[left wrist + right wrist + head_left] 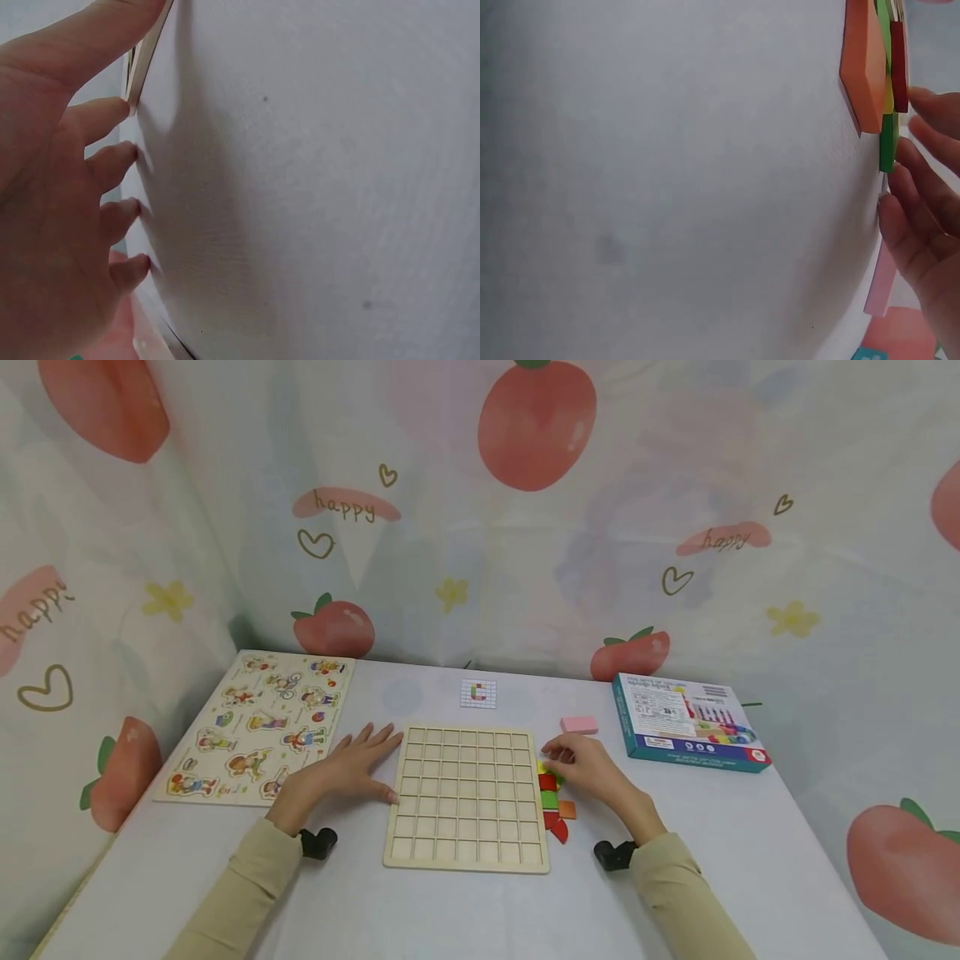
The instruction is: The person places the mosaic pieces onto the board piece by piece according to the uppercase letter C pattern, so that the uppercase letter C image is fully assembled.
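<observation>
A square wooden grid board [468, 797] lies on the white table, its cells bare. My left hand [348, 768] has its fingers spread at the board's left side, the thumb touching that edge; in the left wrist view the left hand [60, 187] holds nothing. Along the board's right edge sit coloured wooden pieces: a red block [548, 782], a green block [549, 800], an orange block [567, 810] and a red piece with a curved edge [559, 832]. My right hand [588, 766] reaches over the yellow and green pieces at the far end, fingers loosely bent beside a green piece [887, 142].
Behind the board lies a small pattern card [478, 693]. A pink block [579, 725] is just beyond my right hand, with a blue and white box [686, 722] to its right. A picture puzzle board [262, 718] lies at the left. A printed curtain [465, 543] hangs around the table.
</observation>
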`<state>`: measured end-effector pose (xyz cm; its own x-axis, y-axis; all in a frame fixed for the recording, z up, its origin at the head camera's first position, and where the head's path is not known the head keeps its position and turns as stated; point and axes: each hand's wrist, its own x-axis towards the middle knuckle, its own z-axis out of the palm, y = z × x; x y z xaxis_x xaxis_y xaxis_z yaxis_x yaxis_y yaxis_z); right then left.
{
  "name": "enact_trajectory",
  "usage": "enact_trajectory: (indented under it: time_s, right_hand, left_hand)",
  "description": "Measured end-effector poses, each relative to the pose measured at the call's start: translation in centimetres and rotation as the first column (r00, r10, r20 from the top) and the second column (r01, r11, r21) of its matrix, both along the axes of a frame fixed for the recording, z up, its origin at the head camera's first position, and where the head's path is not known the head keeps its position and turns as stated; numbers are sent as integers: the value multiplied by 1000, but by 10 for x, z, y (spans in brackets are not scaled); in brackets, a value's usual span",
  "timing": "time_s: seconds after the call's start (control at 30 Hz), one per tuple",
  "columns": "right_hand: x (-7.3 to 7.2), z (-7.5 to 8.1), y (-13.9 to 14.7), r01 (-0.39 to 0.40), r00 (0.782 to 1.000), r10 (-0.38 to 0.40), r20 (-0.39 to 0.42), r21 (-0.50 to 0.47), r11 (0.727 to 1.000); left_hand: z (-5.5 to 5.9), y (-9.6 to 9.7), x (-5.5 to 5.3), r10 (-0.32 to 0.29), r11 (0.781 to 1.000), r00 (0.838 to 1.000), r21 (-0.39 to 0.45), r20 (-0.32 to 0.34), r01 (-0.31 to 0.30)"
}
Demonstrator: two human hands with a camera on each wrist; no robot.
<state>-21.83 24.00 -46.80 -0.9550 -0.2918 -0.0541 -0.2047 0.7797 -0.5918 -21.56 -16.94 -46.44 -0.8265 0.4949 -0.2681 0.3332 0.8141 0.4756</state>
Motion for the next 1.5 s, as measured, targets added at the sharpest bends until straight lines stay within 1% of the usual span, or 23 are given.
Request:
enact_trajectory:
  time_s: [0.27,0.4,0.6,0.83,0.97,1.07,1.2,1.37,1.5]
  right_hand:
    - [-2,1,1,-36,999,35,34,25,999]
    - [-2,-1,1,-37,998,35,46,34,999]
    - [-1,-2,-3,-19,998,17,60,30,999]
    - [0,-2,-5,31,995,-32,99,13,999]
    - [-1,-4,-5,35,994,-34,106,-9,999]
    - [0,-6,-6,34,995,-31,96,-23,999]
    - [1,-6,-8,60,996,-57,72,-38,997]
    - [3,-3,-9,90,996,-89,12,-47,995]
    - [2,1,-10,101,994,-104,-35,-69,993]
  left_hand:
    - [1,0,-1,12,1000,1000,-8,-13,-12]
    - [-1,0,-1,15,1000,1000,5,-15,-15]
    - [-4,1,-1,29,999,1000,37,-11,-28]
    - [-9,4,-2,43,998,999,52,-20,-42]
    - [-9,3,-2,50,997,998,57,-24,-49]
    - [-8,3,0,55,996,998,66,-24,-54]
    - [-7,3,3,60,995,998,83,-29,-57]
    - [-9,1,3,58,994,998,94,-37,-54]
    - [-11,1,2,50,993,998,108,-37,-46]
